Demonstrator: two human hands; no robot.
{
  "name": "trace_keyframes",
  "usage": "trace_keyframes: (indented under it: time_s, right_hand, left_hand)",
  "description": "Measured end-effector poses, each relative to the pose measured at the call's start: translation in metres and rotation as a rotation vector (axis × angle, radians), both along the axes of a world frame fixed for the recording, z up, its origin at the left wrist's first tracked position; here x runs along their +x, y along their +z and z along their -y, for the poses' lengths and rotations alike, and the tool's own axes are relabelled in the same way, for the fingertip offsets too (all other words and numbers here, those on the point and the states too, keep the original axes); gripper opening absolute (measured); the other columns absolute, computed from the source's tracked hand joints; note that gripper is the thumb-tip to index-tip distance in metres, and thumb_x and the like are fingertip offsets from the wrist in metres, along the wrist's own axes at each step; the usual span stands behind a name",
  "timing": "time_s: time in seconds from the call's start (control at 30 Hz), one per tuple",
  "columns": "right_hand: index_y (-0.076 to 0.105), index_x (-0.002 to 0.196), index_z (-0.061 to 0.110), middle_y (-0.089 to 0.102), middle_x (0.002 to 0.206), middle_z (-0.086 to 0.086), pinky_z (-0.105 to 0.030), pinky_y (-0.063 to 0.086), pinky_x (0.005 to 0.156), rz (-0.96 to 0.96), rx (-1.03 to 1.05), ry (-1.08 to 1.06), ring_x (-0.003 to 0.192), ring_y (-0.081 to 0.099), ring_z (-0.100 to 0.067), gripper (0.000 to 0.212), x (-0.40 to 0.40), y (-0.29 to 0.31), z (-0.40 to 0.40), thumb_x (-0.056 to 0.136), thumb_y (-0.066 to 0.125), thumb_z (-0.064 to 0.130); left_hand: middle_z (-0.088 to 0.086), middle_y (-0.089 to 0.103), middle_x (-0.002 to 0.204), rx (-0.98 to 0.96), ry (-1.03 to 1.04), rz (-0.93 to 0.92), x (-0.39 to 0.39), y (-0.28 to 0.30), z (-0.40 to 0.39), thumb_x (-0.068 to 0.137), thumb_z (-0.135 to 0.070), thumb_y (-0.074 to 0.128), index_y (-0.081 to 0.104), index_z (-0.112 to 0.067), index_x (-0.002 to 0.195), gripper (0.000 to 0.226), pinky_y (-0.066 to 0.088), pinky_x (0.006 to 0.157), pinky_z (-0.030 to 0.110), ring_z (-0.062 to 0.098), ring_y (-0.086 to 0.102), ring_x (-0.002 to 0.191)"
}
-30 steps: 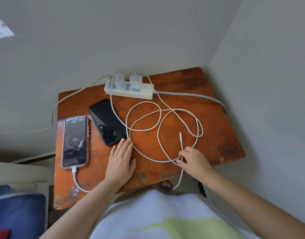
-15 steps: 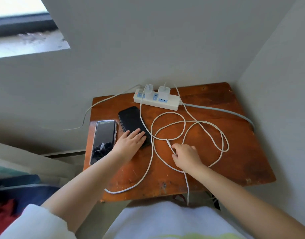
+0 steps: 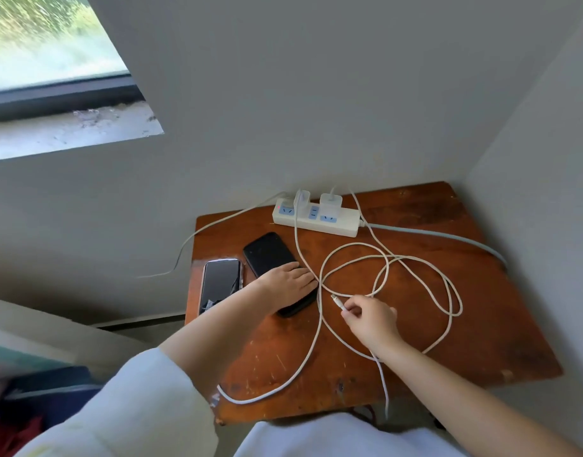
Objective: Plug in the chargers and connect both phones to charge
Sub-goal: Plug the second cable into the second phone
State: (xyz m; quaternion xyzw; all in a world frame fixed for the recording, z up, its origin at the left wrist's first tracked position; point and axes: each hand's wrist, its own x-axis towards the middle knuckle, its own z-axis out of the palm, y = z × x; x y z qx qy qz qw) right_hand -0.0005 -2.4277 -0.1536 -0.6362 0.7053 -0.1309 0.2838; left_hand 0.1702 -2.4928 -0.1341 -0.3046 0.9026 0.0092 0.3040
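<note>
1. Head view, the only one: I'm seeing a worn wooden table (image 3: 481, 324) sitting in a wall corner, with a window (image 3: 46, 54) up at 10 o'clock.
2. A white power strip (image 3: 316, 217) is lying at the table's 12 o'clock edge, with two white chargers sticking up from it: the left charger (image 3: 301, 196) and the right charger (image 3: 330, 202).
3. The left hand (image 3: 288, 282) is lying flat, fingers together, pressing on the near half of the black phone (image 3: 267, 253); it's resting on the phone, not wrapped around it.
4. The second phone (image 3: 221, 282), in a clear case with a dark screen, is lying just beside the black one at its 9 o'clock; the left forearm is crossing its near end, so I can't tell about its port.
5. The right hand (image 3: 371, 319) is pinching the free cable end, with the connector (image 3: 337, 301) poking out toward 10 o'clock, near the black phone's bottom but apart from it.
6. The white cable (image 3: 448, 291) is looping loosely at 3 o'clock of the hands; another run is trailing to the near edge at 6 o'clock.
</note>
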Motion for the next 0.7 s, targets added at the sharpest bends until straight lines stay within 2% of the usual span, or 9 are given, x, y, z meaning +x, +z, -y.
trace_keyframes:
  time_s: [0.17,0.27,0.33,0.4,0.6,0.7]
  right_hand:
    - [0.070,0.092,0.012,0.074,0.092,-0.004,-0.029,0.031,0.079,0.046,-0.173,0.095,0.093,0.060,-0.021,0.013,0.001,0.020,-0.008,0.086,0.061,0.019]
    - [0.074,0.077,0.007,0.076,0.074,-0.009,-0.036,0.039,0.068,0.048,-0.362,0.260,0.073,0.067,-0.028,0.006,0.002,0.031,-0.016,0.071,0.076,0.006]
    - [0.075,0.067,0.009,0.074,0.062,-0.005,-0.037,0.046,0.058,-0.011,-0.451,0.292,0.060,0.068,-0.025,0.014,0.002,0.038,-0.023,0.059,0.084,0.003]
    - [0.074,0.063,0.011,0.072,0.057,-0.003,-0.038,0.050,0.057,-0.065,-0.503,0.315,0.056,0.066,-0.023,0.016,0.000,0.045,-0.027,0.055,0.086,0.004]
    - [0.074,0.060,0.010,0.068,0.051,-0.004,-0.031,0.049,0.057,-0.168,-0.553,0.352,0.052,0.062,-0.019,0.009,0.004,0.059,-0.030,0.060,0.082,0.006]
    - [0.073,0.058,0.010,0.067,0.050,-0.004,-0.034,0.050,0.052,-0.185,-0.522,0.331,0.051,0.061,-0.021,0.009,0.002,0.061,-0.032,0.060,0.081,0.006]
  left_hand:
    - [0.010,0.018,0.152,0.057,0.087,-0.243,0.016,0.009,-0.003,0.074,-0.002,0.065,0.014,-0.014,0.142,0.086,0.003,0.112,0.032,0.024,0.014,0.140]
    - [0.011,0.022,0.151,0.029,0.119,-0.388,0.030,0.017,-0.015,0.067,-0.004,0.071,0.014,-0.013,0.142,0.094,0.001,0.105,0.026,0.025,0.015,0.138]
    - [0.013,0.027,0.149,0.012,0.139,-0.439,0.036,0.021,-0.022,0.065,-0.011,0.076,0.018,-0.011,0.141,0.096,0.007,0.104,0.026,0.028,0.019,0.137]
    - [0.014,0.029,0.147,0.014,0.165,-0.459,0.038,0.024,-0.027,0.064,-0.016,0.078,0.019,-0.009,0.141,0.098,0.015,0.105,0.028,0.029,0.022,0.136]
    - [0.015,0.029,0.146,0.004,0.242,-0.497,0.029,0.023,-0.036,0.063,-0.019,0.078,0.018,-0.008,0.141,0.099,0.032,0.104,0.035,0.031,0.022,0.134]
    - [0.016,0.033,0.142,-0.002,0.233,-0.528,0.022,0.022,-0.039,0.059,-0.021,0.080,0.021,-0.006,0.140,0.102,0.036,0.101,0.034,0.031,0.025,0.131]
